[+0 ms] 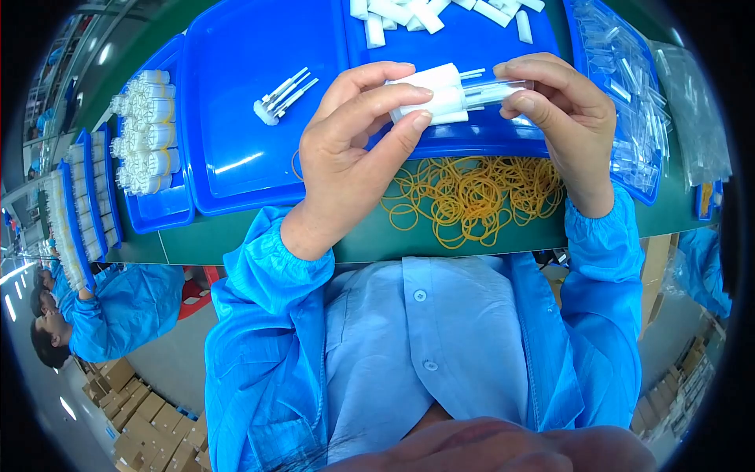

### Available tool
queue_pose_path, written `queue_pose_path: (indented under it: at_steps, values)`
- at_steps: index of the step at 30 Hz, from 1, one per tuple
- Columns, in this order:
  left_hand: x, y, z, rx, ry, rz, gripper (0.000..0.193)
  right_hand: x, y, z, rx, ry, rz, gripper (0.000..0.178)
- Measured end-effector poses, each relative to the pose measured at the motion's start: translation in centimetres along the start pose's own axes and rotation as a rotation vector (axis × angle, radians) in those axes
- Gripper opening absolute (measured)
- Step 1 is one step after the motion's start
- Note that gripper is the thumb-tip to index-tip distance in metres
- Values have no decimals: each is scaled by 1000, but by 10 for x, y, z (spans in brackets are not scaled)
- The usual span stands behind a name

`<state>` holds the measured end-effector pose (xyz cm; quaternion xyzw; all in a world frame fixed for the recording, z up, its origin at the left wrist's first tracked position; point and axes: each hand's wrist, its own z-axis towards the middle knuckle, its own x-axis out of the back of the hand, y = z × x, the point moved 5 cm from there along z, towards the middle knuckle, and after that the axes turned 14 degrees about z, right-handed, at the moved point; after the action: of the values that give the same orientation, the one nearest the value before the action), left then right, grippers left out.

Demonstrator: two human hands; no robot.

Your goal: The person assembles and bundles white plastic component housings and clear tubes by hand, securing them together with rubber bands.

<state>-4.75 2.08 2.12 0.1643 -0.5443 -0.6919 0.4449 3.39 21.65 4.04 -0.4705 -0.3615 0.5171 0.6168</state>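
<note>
My left hand [354, 141] is closed around a bundle of white cylinders [440, 82], with several thin rods sticking out of their right ends. Between the thumb and fingers of my right hand [562, 102] is a clear plastic tube [494, 92], which sits over one of those rods. How deep the tube reaches into the bundle I cannot tell. Both hands are held above the front edge of a blue tray [503, 145] with loose white cylinders [409, 14] at its far side. Below them, a pile of yellow rubber bands [480, 197] lies on the green table.
Left of my hands, a blue tray [228, 47] carries a small cluster of thin-stemmed pieces [283, 98]. Further left, banded white bundles [149, 134] fill another tray. A tray of clear tubes [621, 86] and a plastic bag [696, 118] are at the right. A co-worker [118, 315] sits at left.
</note>
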Motion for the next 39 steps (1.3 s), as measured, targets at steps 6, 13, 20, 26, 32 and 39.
queue_pose_path:
  at_steps: [6,13,20,26,32,39]
  values:
    - [-6,-6,-2,11,25,-126,34,-6,11,3,-55,70,299,22]
    - [-17,-5,-6,234,-27,-269,42,-8,4,8,77,70,99,23]
    - [-16,-7,-8,267,87,-412,40,-23,-17,12,272,33,-187,25]
    - [-12,-11,-7,281,96,-465,35,-35,-36,19,106,149,3,19]
    - [-14,-9,-9,264,98,-450,31,-25,-9,16,130,84,19,31]
    - [-16,-18,-9,294,154,-472,32,-58,-28,10,495,-153,-789,68]
